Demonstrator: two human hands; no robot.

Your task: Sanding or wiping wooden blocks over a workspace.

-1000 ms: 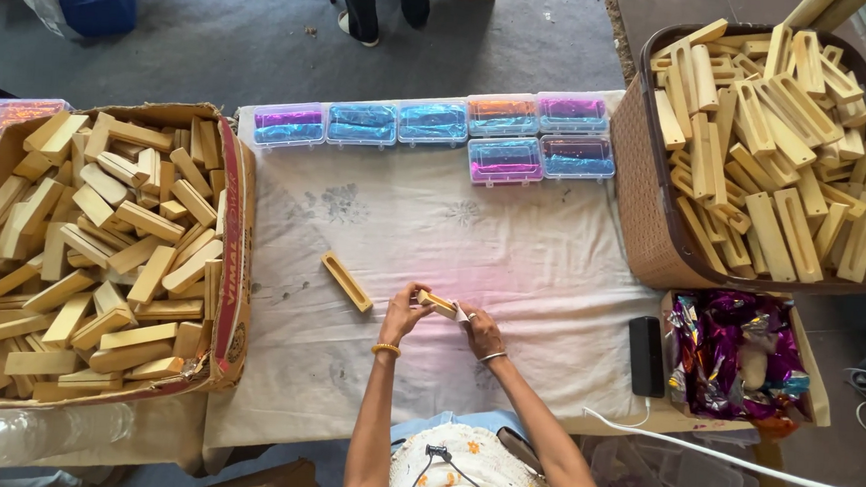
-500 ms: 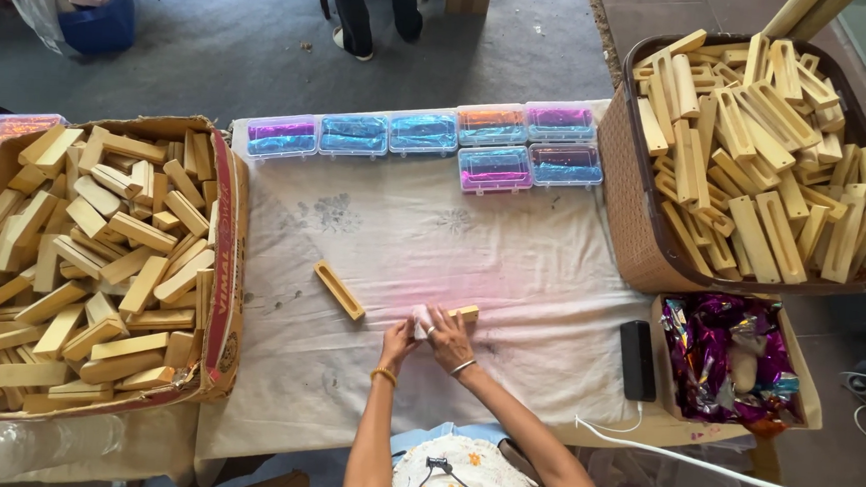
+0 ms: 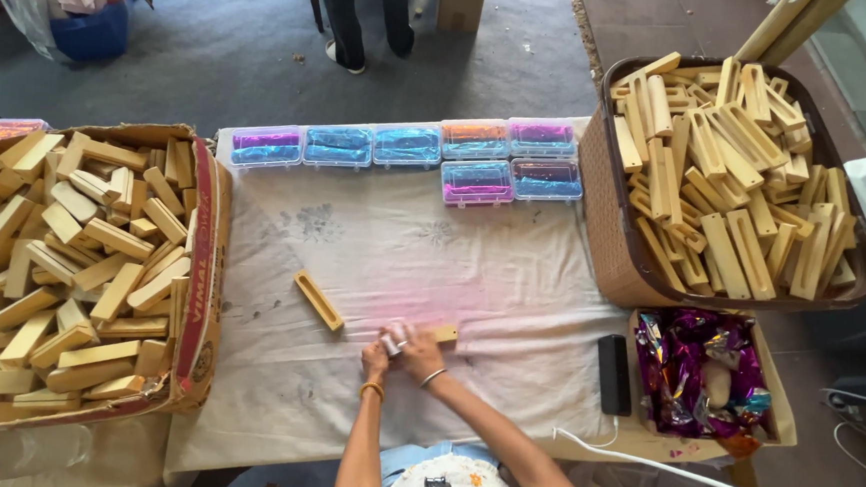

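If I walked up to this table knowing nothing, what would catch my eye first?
Probably the heaps of pale wooden blocks: a cardboard box full of them on the left and a brown basket on the right. Next, the row of clear plastic cases with blue, purple and orange contents along the far edge of the white cloth. In the middle, the left hand and right hand press together on a small wooden piece.

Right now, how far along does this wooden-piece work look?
Done: hard to count; the cardboard box on the left is heaped with plain wooden blocks, and the brown basket on the right with slotted pieces. In hand: left hand and right hand press together over one wooden piece on the white cloth. Left: an open wooden tray lies apart, untouched, and seven small plastic cases wait at the far edge.
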